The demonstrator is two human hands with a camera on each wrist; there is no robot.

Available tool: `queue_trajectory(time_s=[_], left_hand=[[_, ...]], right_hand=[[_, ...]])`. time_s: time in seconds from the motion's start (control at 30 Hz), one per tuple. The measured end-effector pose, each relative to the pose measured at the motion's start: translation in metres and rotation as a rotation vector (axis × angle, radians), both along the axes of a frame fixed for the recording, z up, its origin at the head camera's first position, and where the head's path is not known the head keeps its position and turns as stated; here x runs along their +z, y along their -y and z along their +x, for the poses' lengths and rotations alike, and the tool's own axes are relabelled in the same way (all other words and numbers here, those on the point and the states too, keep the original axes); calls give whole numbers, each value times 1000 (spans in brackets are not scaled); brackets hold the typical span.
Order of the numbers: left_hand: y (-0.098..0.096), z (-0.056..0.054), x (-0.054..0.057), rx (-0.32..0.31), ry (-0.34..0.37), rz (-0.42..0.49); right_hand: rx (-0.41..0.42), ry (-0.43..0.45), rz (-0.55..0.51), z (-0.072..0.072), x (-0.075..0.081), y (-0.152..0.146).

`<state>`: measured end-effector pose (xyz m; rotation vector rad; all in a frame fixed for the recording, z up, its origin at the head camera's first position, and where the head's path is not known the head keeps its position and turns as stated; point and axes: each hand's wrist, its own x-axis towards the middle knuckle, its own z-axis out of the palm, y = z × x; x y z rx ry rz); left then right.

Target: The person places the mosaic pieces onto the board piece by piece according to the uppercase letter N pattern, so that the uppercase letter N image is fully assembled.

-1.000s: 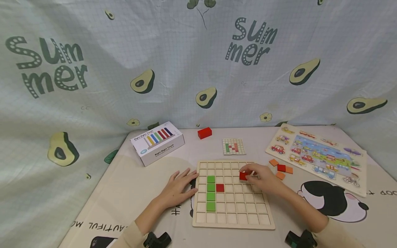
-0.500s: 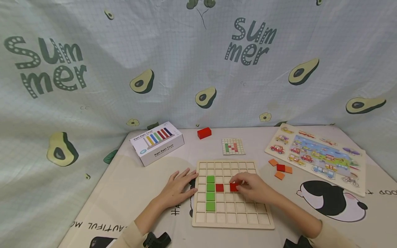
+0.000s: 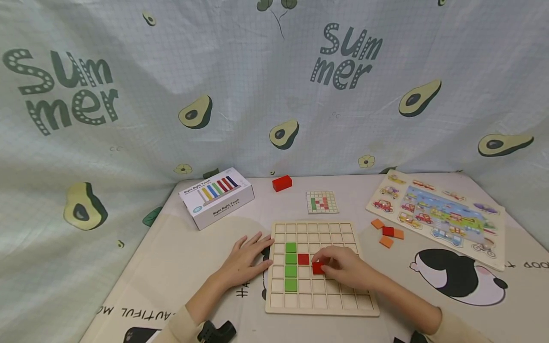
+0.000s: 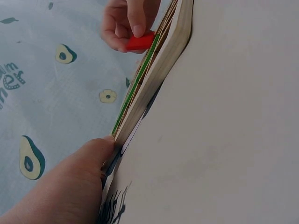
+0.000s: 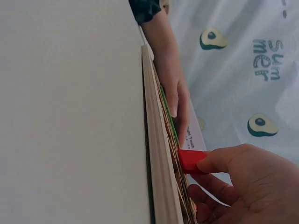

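Note:
A wooden grid board (image 3: 319, 301) lies on the table, with several green square tiles (image 3: 291, 271) in one column and a red tile (image 3: 303, 259) beside them. Between thumb and fingers my right hand (image 3: 349, 269) pinches another red tile (image 3: 317, 268), low over the middle of the grid. That pinched tile (image 5: 190, 161) also shows tilted at the board's surface in the right wrist view; whether it touches the board I cannot tell. My left hand (image 3: 246, 262) lies with fingers spread, its fingertips at the board's left edge.
A small patterned card (image 3: 322, 202) and a red block (image 3: 282, 183) lie behind the board. A white box (image 3: 218, 197) stands back left. Loose orange tiles (image 3: 386, 242) and a red one (image 3: 388, 231) lie right, near a vehicle picture puzzle (image 3: 442, 216).
My right hand has carried the red tile leftward and nearer to me across the grid, from its upper right to its middle. My left hand has stayed in place.

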<state>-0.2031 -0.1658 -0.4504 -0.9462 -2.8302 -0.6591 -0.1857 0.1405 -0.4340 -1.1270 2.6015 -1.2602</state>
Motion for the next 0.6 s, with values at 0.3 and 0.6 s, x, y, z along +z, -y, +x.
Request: queue_trajectory(time_s=[0.3, 0.6], left_hand=[[0, 0, 0, 0, 0, -3], [0, 0, 0, 1, 4, -7]], right_hand=[[0, 37, -6, 7, 4, 6], [-19, 48, 7, 15, 16, 10]])
